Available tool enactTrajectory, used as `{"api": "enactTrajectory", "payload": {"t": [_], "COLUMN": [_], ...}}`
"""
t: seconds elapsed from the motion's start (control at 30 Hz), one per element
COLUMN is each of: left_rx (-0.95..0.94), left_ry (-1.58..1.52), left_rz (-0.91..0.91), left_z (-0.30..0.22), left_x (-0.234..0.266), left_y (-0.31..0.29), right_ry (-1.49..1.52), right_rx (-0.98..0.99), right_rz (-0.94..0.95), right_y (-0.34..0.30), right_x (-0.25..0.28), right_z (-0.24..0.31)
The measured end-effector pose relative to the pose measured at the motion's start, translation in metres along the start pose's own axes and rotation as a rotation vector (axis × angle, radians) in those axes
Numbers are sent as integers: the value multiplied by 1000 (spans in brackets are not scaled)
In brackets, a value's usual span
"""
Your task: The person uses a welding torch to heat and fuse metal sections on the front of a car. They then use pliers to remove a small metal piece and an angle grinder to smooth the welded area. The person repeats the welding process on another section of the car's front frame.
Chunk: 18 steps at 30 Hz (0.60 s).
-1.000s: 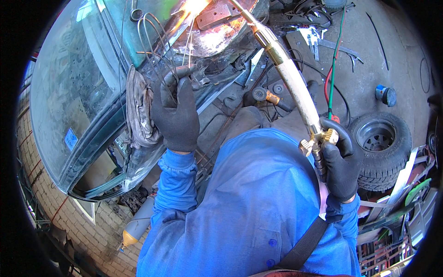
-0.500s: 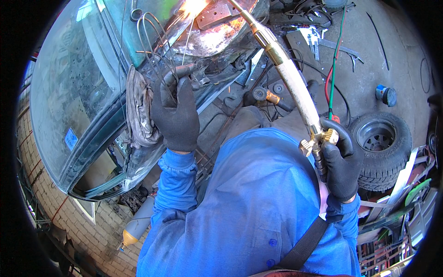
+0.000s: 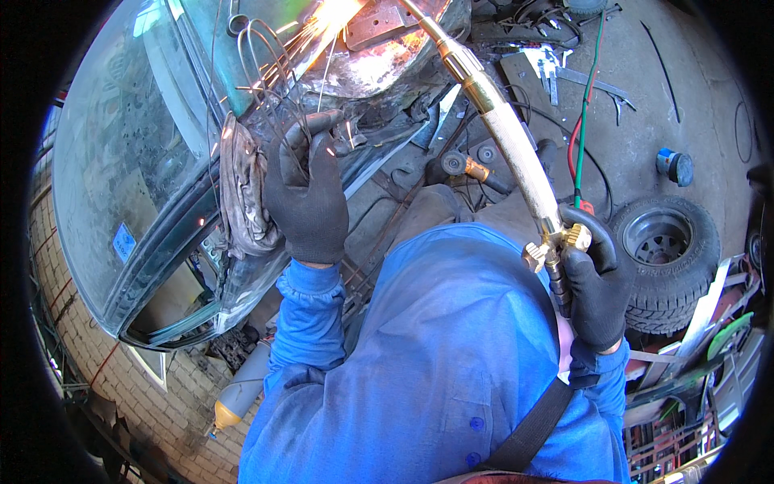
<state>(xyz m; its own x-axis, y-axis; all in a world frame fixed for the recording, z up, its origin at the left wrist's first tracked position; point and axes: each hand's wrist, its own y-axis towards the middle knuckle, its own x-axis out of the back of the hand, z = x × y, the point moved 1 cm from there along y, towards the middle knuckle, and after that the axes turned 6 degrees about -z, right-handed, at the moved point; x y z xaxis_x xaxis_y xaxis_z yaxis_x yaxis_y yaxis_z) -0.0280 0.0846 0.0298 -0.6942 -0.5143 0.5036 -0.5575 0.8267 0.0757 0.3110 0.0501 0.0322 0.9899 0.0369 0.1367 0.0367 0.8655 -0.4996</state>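
In my right hand (image 3: 598, 286) is a brass gas torch (image 3: 516, 145), gripped at its valve end with the fingers curled around. The torch slants up and away, its thin neck running out at the top edge. My left hand (image 3: 310, 202), in a black glove, pinches a looped thin wire (image 3: 270, 60) between thumb and fingers. One straight length of that wire rises toward a bright glow. Sparks (image 3: 310, 44) spray left from the glow, beside a dark metal plate (image 3: 375, 31) on scorched car body metal (image 3: 379, 73). The torch's tip is out of frame.
A car windscreen (image 3: 113, 177) fills the left, with a grey rag (image 3: 246, 189) by my left hand. At right lie a wheel (image 3: 661, 242), a blue can (image 3: 676, 167) and red and green hoses (image 3: 582, 145). A gas cylinder (image 3: 242, 391) lies lower left.
The spray of sparks has grown wider and longer, with stray sparks now near my left hand and the windscreen edge. Both hands and the torch have hardly moved.
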Motion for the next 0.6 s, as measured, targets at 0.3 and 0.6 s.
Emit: {"api": "enactTrajectory", "payload": {"t": [0.3,0.6], "left_rx": [-55,-51], "left_ry": [-19,-30], "left_rz": [46,48], "left_z": [1,-3], "left_x": [-1,-1], "left_y": [3,2], "right_ry": [-1,-16], "right_rx": [-25,-10], "right_rz": [19,27], "right_y": [0,1], "right_x": [1,1], "right_z": [3,4]}}
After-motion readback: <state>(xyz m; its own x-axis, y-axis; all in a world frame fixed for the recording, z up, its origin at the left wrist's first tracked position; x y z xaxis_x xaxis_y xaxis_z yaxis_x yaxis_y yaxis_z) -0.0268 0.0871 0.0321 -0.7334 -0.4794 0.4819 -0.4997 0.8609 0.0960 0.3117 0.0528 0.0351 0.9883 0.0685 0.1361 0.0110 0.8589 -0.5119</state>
